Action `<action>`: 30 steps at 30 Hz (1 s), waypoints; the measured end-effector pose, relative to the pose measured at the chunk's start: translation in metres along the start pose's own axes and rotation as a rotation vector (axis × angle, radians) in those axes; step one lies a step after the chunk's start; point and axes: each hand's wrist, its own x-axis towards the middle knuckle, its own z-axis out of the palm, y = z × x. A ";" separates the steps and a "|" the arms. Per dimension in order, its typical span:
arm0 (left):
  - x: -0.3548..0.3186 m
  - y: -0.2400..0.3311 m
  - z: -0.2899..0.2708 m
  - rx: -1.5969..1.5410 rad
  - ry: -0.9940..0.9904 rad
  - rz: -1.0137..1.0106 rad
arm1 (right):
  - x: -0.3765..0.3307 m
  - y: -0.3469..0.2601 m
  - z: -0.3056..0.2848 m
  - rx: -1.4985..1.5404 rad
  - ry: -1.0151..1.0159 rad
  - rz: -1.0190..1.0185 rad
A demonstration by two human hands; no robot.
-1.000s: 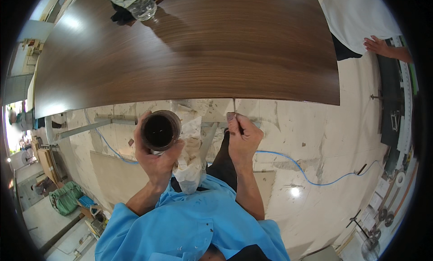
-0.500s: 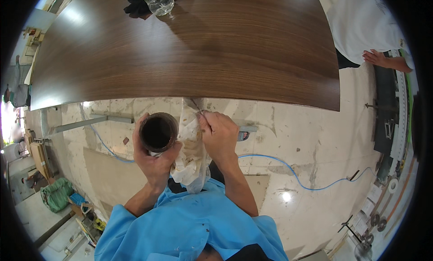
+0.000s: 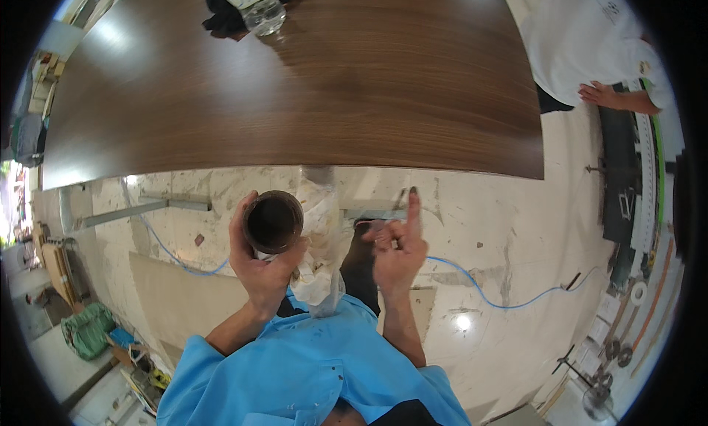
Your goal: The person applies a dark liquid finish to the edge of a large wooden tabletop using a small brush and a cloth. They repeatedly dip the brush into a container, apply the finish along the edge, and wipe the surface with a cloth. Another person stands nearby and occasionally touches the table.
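Observation:
My left hand is wrapped around a dark brown, open-topped cup with a dark inside, held upright short of the table edge. Right of it hangs a crumpled whitish, stained cloth or paper with clear plastic, between the table and my blue shirt. My right hand is raised over the floor, apart from that bundle. Its index finger points straight up with a dark tip, while the other fingers curl in. A thin, dark, blurred thing shows beside that fingertip; its kind is unclear.
A wide wood-grain tabletop spans the area ahead, carrying a clear bottle beside black cloth. A person in a white shirt stands at the far right. A blue hose crosses the floor. A green sack lies at lower left.
My right hand has moved right, off the whitish bundle by the table edge, and its index finger is now stretched out. The cup has shifted slightly right in my left hand.

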 end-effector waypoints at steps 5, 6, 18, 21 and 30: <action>-0.008 0.003 0.026 -0.103 0.044 -0.041 | -0.028 -0.016 0.020 0.101 -0.191 0.053; -0.007 0.003 0.029 -0.116 0.053 -0.031 | -0.029 -0.015 0.028 0.254 -0.175 0.048; 0.007 0.022 0.014 -0.227 -0.039 -0.054 | -0.015 -0.027 0.052 0.478 -0.176 0.512; 0.010 0.028 0.005 -0.181 -0.054 0.000 | 0.020 -0.023 0.058 -0.067 0.168 -0.325; 0.009 0.021 0.021 -0.120 -0.143 0.003 | 0.085 0.031 0.016 -0.703 0.027 -0.936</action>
